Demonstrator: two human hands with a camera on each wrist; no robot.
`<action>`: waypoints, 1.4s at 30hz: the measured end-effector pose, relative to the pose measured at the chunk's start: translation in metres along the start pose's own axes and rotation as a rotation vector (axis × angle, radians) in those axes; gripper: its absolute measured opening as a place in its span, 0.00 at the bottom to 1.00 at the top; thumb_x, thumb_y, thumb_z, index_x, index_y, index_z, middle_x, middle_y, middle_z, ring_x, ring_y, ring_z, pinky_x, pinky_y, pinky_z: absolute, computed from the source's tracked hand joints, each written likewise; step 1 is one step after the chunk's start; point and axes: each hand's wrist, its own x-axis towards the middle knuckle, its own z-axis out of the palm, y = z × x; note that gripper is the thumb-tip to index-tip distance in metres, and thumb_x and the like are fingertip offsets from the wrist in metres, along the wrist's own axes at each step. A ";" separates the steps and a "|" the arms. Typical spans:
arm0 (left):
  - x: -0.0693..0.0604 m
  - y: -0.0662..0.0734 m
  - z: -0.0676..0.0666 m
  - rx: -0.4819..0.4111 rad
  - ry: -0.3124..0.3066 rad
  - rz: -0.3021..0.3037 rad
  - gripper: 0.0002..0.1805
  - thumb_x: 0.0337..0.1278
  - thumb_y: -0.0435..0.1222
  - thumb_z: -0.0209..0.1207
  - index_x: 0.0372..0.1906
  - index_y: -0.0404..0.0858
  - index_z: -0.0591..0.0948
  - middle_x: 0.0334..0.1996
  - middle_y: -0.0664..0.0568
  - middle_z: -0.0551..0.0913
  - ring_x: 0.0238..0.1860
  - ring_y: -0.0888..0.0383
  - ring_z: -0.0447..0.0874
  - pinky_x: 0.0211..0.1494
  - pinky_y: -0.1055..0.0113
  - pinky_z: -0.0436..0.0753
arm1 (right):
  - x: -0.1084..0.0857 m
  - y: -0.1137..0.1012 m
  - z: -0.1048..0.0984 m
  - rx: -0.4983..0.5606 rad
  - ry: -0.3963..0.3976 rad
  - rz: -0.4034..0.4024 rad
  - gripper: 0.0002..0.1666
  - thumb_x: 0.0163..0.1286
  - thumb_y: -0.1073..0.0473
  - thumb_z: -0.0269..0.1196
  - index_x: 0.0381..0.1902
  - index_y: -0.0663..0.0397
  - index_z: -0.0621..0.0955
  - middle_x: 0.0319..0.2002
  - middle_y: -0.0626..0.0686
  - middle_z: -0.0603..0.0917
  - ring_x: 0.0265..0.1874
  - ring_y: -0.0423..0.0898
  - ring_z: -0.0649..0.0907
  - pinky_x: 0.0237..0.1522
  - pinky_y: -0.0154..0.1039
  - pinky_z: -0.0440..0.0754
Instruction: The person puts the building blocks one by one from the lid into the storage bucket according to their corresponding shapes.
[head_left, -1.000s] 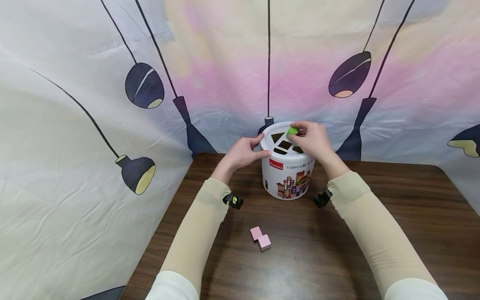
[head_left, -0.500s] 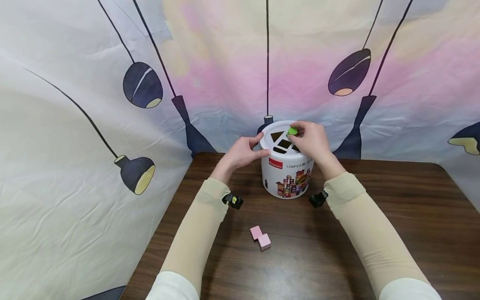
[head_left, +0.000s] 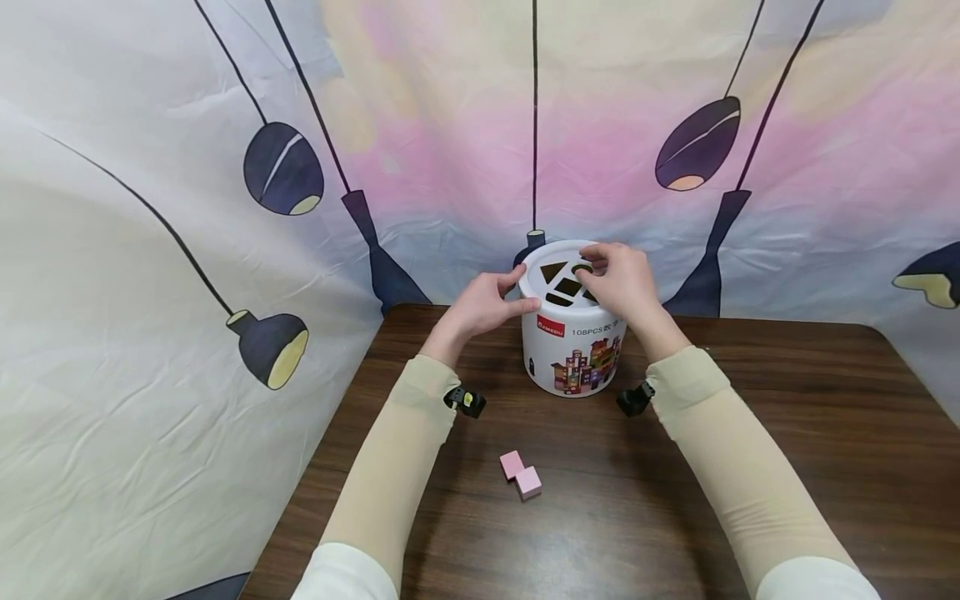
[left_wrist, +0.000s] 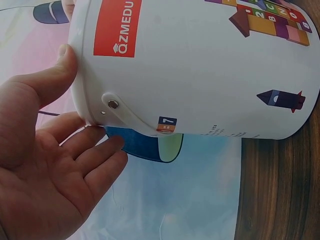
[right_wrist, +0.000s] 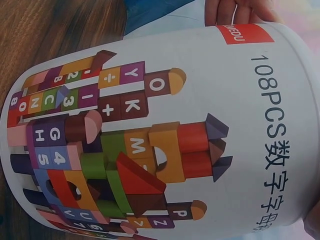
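Note:
A white bucket (head_left: 573, 354) with a shape-sorting lid (head_left: 552, 292) stands upright on the table. My left hand (head_left: 483, 308) rests against the lid's left rim, thumb and index finger spread along it; the left wrist view shows the other fingers (left_wrist: 95, 160) stretched out loosely. At the round hole (head_left: 581, 268), my right hand (head_left: 624, 277) has its fingertips close together. A faint green edge shows in that hole, and no block is visible between the fingers. Two pink blocks (head_left: 512, 466) lie touching, nearer me.
The dark wooden table (head_left: 787, 417) extends to the right of the bucket. A patterned cloth (head_left: 450, 125) hangs right behind it. The lid also has triangular, square and other cut-outs. A folded white handle (left_wrist: 132, 120) runs along the bucket's side.
The green cylinder block held in my right hand has sunk into the round hole and is nearly or wholly out of sight. My left hand has stayed on the rim.

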 end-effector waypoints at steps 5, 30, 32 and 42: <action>0.001 0.000 0.000 0.000 0.004 0.005 0.44 0.70 0.52 0.70 0.83 0.46 0.64 0.81 0.49 0.66 0.80 0.52 0.65 0.79 0.56 0.69 | 0.000 0.001 0.000 0.002 0.008 -0.003 0.24 0.76 0.56 0.67 0.66 0.58 0.85 0.61 0.63 0.86 0.57 0.60 0.87 0.61 0.58 0.82; 0.000 0.004 -0.003 0.004 -0.002 -0.011 0.44 0.70 0.52 0.70 0.83 0.47 0.65 0.81 0.50 0.66 0.81 0.52 0.64 0.78 0.54 0.70 | -0.007 0.012 -0.007 0.193 0.030 -0.110 0.23 0.75 0.54 0.71 0.65 0.55 0.87 0.55 0.61 0.89 0.51 0.59 0.90 0.56 0.56 0.87; -0.001 0.004 -0.002 0.004 -0.002 -0.020 0.44 0.70 0.53 0.70 0.83 0.48 0.65 0.81 0.50 0.66 0.81 0.52 0.64 0.78 0.53 0.70 | -0.011 0.015 -0.010 0.254 0.028 -0.126 0.23 0.75 0.54 0.72 0.64 0.55 0.87 0.54 0.61 0.90 0.51 0.59 0.90 0.56 0.54 0.87; -0.003 0.004 -0.001 0.006 0.004 -0.025 0.44 0.69 0.53 0.70 0.83 0.48 0.65 0.81 0.48 0.67 0.80 0.51 0.64 0.78 0.53 0.70 | -0.041 0.013 -0.019 0.299 -0.051 -0.246 0.19 0.74 0.58 0.72 0.60 0.57 0.88 0.48 0.55 0.91 0.45 0.47 0.90 0.49 0.30 0.84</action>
